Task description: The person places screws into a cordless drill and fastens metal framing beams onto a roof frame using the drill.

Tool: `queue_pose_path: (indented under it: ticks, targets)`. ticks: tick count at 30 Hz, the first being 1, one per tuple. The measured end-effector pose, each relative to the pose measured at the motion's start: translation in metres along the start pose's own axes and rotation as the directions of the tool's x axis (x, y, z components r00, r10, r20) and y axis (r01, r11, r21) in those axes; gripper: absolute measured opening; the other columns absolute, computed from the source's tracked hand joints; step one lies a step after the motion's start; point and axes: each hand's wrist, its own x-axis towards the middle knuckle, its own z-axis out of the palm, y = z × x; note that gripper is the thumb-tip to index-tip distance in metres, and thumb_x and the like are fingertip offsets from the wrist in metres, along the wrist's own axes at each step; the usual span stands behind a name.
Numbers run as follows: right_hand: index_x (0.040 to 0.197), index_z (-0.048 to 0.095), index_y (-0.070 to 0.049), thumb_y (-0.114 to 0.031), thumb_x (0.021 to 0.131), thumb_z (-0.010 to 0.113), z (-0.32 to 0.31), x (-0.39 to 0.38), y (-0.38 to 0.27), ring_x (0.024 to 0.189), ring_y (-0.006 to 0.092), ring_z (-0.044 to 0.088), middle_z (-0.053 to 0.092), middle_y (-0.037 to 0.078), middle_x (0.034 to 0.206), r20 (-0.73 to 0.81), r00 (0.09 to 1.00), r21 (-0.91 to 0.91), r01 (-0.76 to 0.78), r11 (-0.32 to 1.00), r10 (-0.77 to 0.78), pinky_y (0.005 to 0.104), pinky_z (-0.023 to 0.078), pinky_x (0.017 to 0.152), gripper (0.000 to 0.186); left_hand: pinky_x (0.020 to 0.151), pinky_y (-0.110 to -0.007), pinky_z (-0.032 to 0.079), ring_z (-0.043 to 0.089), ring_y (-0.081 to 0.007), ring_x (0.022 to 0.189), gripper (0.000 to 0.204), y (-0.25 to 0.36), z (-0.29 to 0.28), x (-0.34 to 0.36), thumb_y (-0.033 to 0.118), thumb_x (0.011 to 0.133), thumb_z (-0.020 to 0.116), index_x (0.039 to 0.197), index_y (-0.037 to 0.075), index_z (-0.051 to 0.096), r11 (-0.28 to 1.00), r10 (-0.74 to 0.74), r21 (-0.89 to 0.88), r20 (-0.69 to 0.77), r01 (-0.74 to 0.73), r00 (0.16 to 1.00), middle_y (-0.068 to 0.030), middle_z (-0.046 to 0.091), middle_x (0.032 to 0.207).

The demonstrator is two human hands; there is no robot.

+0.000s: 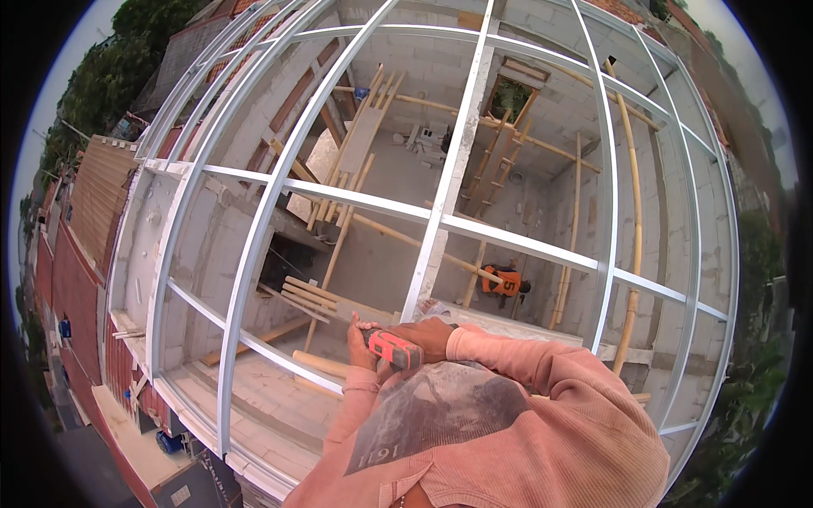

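A red and black cordless drill (394, 348) is held close in front of my chest, just at the near end of a silver metal roof beam (440, 203). My right hand (428, 336) is wrapped round it from the right, hiding part of the tool. At the drill's left end is my left hand (362, 345), its fingers curled upward and close together; whatever they hold is hidden. The drill's tip cannot be made out. Pink sleeves cover both forearms.
Silver metal crossbars (525, 241) form an open grid over block-walled rooms far below. Bamboo poles (631, 203) and a plank scaffold (364, 135) stand inside. A person in an orange shirt (501, 281) is on the lower level. Red roofs (80, 296) lie outside, left.
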Motion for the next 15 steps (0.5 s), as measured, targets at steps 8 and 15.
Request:
queue_pose_path:
  ticks: [8,15]
  targets:
    - [0.148,0.039,-0.028,-0.052,0.084,0.068,0.002,-0.002,0.001,0.108,0.0395,0.066,0.064,0.013,0.128,0.006,0.999,0.041,0.044,0.998,-0.045,0.0501,0.053,0.088,0.074,0.063,-0.034,0.053,0.052,-0.0164,0.058,0.043,-0.004,0.011,-0.018,0.032,0.102,0.059,0.065,0.015,0.045,0.996,0.085,0.034,-0.079,-0.082,0.993,-0.0023,0.049,0.060]
    - [0.153,0.033,-0.013,-0.044,0.083,0.072,0.013,-0.001,0.030,0.116,0.0384,0.062,0.056,0.018,0.139,-0.291,0.917,0.052,0.300,0.953,-0.273,0.0479,0.053,0.091,0.086,0.062,-0.032,0.054,0.059,-0.0186,0.063,0.039,0.009,0.098,-0.044,0.031,0.100,0.064,0.070,0.011,0.051,0.993,0.088,-0.081,0.024,-0.086,0.996,-0.0048,0.055,0.063]
